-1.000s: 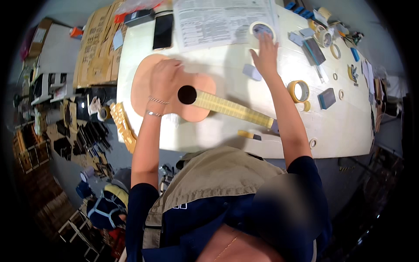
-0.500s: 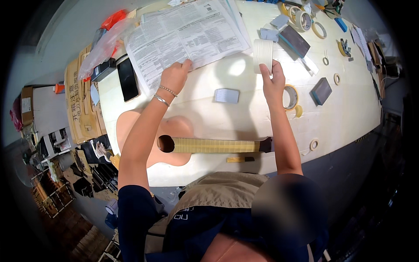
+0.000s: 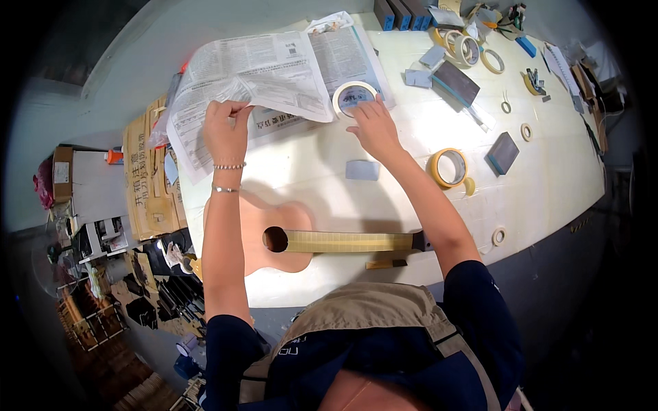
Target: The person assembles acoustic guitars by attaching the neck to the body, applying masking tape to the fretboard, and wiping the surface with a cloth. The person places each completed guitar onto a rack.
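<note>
1. My left hand (image 3: 223, 127) pinches the near edge of a printed newspaper sheet (image 3: 253, 72), lifting it off the white table (image 3: 548, 185); thumb and fingers are clenched on the paper.
2. My right hand (image 3: 373, 127) lies flat and released, fingers stretched toward a white tape roll (image 3: 354, 96) that sits on the paper's right part. The fingertips reach its near rim (whether they truly touch it I cannot tell).
3. The newspaper lies at the far left part of the table, spread wide, black print on grey-white, with one fold raised.
4. Left of the table stands a flat brown cardboard box (image 3: 147, 175) with dark printed characters on its side, and an orange-capped object (image 3: 113, 156) lies just beyond it.
5. Nearer me lies a small unfinished guitar (image 3: 274, 233), pale wood body to the left, yellow-taped neck running right, under my left forearm.
6. A small grey pad (image 3: 362, 170) lies between the guitar and my right hand.
7. A yellow tape roll (image 3: 449, 168) lies right of my right forearm, and a dark sanding block (image 3: 504, 152) sits just beyond.
8. At the far right corner several more tape rolls (image 3: 473, 51) and a larger dark block (image 3: 456, 82) crowd together with small tools.
</note>
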Demonstrator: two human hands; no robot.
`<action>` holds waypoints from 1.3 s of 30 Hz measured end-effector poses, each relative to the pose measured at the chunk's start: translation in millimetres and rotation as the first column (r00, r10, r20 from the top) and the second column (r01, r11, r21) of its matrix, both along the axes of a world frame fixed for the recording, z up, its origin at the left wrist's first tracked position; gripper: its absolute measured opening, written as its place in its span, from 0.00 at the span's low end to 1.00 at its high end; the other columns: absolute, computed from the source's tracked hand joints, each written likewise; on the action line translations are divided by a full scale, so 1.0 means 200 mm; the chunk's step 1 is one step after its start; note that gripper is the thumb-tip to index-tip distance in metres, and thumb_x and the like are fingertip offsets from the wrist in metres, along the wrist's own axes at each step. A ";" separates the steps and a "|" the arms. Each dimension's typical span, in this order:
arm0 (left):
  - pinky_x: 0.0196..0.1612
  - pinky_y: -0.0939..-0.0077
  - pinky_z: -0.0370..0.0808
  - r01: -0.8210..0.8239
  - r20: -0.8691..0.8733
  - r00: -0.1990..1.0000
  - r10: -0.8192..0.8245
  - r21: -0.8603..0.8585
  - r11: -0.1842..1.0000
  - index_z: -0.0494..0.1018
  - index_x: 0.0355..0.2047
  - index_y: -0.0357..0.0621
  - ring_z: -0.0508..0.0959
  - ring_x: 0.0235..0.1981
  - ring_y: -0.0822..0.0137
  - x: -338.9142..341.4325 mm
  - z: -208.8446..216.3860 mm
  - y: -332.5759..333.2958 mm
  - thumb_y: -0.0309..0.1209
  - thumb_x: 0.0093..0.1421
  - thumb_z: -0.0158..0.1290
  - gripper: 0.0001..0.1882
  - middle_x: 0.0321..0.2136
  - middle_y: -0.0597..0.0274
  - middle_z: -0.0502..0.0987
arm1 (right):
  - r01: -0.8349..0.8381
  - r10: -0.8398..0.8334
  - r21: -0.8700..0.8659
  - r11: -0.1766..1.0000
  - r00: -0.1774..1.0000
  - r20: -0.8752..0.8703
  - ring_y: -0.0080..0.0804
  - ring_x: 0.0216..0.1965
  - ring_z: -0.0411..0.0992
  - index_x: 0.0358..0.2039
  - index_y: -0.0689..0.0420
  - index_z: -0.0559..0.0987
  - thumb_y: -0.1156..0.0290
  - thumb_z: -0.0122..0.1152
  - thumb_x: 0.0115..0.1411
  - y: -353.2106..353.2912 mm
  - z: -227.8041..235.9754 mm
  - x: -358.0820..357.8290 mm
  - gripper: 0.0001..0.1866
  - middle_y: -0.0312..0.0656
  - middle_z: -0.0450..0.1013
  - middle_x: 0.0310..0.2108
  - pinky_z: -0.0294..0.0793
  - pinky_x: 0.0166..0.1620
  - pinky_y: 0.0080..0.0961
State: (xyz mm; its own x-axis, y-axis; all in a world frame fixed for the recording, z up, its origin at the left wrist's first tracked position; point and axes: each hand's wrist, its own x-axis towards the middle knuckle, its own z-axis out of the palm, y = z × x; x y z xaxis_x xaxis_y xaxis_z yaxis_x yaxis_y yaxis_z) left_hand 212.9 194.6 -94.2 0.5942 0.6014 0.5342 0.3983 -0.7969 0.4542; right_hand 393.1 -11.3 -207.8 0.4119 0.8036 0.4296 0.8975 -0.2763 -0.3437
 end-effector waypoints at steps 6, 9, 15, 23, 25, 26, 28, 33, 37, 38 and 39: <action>0.49 0.57 0.70 0.250 -0.101 0.968 -0.229 0.320 0.914 0.72 0.23 0.45 0.78 0.40 0.61 -0.39 0.31 -0.44 0.17 0.42 0.56 0.09 0.31 0.63 0.75 | -0.143 0.103 0.258 0.955 0.982 0.160 0.37 0.59 0.57 0.53 0.42 0.70 0.70 0.70 0.39 -0.11 0.50 -0.25 0.36 0.34 0.64 0.55 0.50 0.64 0.47; 0.59 0.51 0.60 0.461 -0.092 0.887 -0.452 0.148 0.875 0.72 0.23 0.46 0.77 0.45 0.60 -0.59 0.38 -0.68 0.18 0.41 0.56 0.09 0.32 0.63 0.75 | -0.366 0.276 0.178 0.913 0.878 0.391 0.35 0.63 0.51 0.52 0.37 0.71 0.67 0.69 0.39 -0.12 0.70 -0.38 0.35 0.31 0.60 0.59 0.44 0.65 0.48; 0.62 0.47 0.53 0.702 0.417 0.710 -0.568 -0.352 0.619 0.72 0.23 0.46 0.69 0.54 0.49 -0.90 0.36 -0.95 0.25 0.50 0.56 0.04 0.38 0.58 0.71 | -0.452 0.252 0.435 0.778 0.860 0.444 0.35 0.59 0.60 0.27 0.41 0.75 0.67 0.60 0.47 -0.23 0.86 -0.71 0.05 0.28 0.68 0.53 0.39 0.66 0.49; 0.64 0.50 0.49 0.503 0.471 0.818 -0.331 -0.307 0.808 0.73 0.24 0.43 0.47 0.65 0.42 -0.92 0.11 -1.18 0.19 0.44 0.56 0.06 0.62 0.46 0.49 | 0.120 0.505 0.523 0.844 -0.508 -0.698 0.23 0.44 0.71 0.47 0.58 0.68 0.72 0.48 0.64 -0.56 0.65 -1.18 0.11 0.38 0.72 0.43 0.72 0.45 0.22; 0.63 0.58 0.54 0.558 0.637 0.745 -0.196 -0.435 0.707 0.65 0.51 0.42 0.55 0.63 0.50 -0.91 0.03 -1.29 0.22 0.45 0.59 0.30 0.62 0.46 0.48 | 0.029 0.365 0.436 0.900 -0.597 -0.715 0.22 0.43 0.71 0.52 0.58 0.67 0.71 0.49 0.64 -0.66 0.71 -1.25 0.16 0.38 0.72 0.43 0.72 0.46 0.22; 0.60 0.63 0.59 0.525 0.601 0.783 -0.159 -0.503 0.687 0.58 0.56 0.40 0.60 0.59 0.55 -0.96 -0.02 -1.34 0.21 0.46 0.60 0.36 0.60 0.47 0.53 | -0.063 0.320 0.421 0.905 -0.553 -0.769 0.22 0.44 0.70 0.54 0.59 0.67 0.69 0.52 0.62 -0.68 0.73 -1.26 0.20 0.37 0.72 0.44 0.71 0.48 0.22; 0.56 0.69 0.64 0.458 0.501 0.856 -0.128 -0.620 0.637 0.49 0.62 0.37 0.65 0.55 0.61 -1.04 -0.08 -1.39 0.21 0.46 0.60 0.45 0.57 0.49 0.60 | -0.176 0.136 0.303 0.936 -0.615 -0.777 0.22 0.46 0.69 0.51 0.61 0.70 0.69 0.52 0.62 -0.70 0.59 -1.25 0.18 0.37 0.71 0.45 0.69 0.49 0.23; 0.48 0.75 0.72 0.246 0.388 0.920 0.062 -0.693 0.678 0.54 0.61 0.40 0.74 0.43 0.67 -1.20 -0.09 -1.15 0.11 0.43 0.48 0.41 0.46 0.58 0.70 | -0.345 0.192 0.111 0.932 0.208 -0.959 0.25 0.44 0.67 0.50 0.56 0.73 0.71 0.57 0.58 -0.73 0.49 -1.24 0.18 0.38 0.70 0.40 0.67 0.46 0.26; 0.37 0.76 0.75 0.239 0.125 0.970 -0.209 -0.656 0.716 0.64 0.45 0.38 0.76 0.35 0.67 -1.11 -0.13 -0.60 0.15 0.47 0.49 0.22 0.36 0.57 0.74 | 0.105 0.161 0.282 0.954 0.615 -0.772 0.28 0.31 0.68 0.36 0.59 0.78 0.76 0.58 0.53 -0.60 0.27 -0.96 0.09 0.41 0.70 0.30 0.69 0.37 0.25; 0.44 0.71 0.72 0.138 -0.117 0.950 -0.288 -0.673 0.727 0.65 0.46 0.41 0.74 0.42 0.62 -1.06 -0.18 -0.51 0.19 0.46 0.54 0.24 0.41 0.53 0.73 | 0.140 0.080 0.237 0.961 0.681 -0.728 0.29 0.30 0.69 0.34 0.58 0.79 0.75 0.56 0.55 -0.56 0.22 -0.88 0.07 0.41 0.71 0.29 0.69 0.36 0.25; 0.47 0.65 0.69 0.161 -0.234 0.906 -0.353 -0.580 0.798 0.65 0.47 0.44 0.70 0.47 0.58 -1.01 -0.24 -0.43 0.21 0.45 0.55 0.26 0.45 0.51 0.70 | 0.131 0.039 0.201 0.971 0.739 -0.672 0.30 0.30 0.69 0.34 0.58 0.79 0.75 0.56 0.55 -0.55 0.14 -0.81 0.07 0.41 0.71 0.29 0.70 0.36 0.26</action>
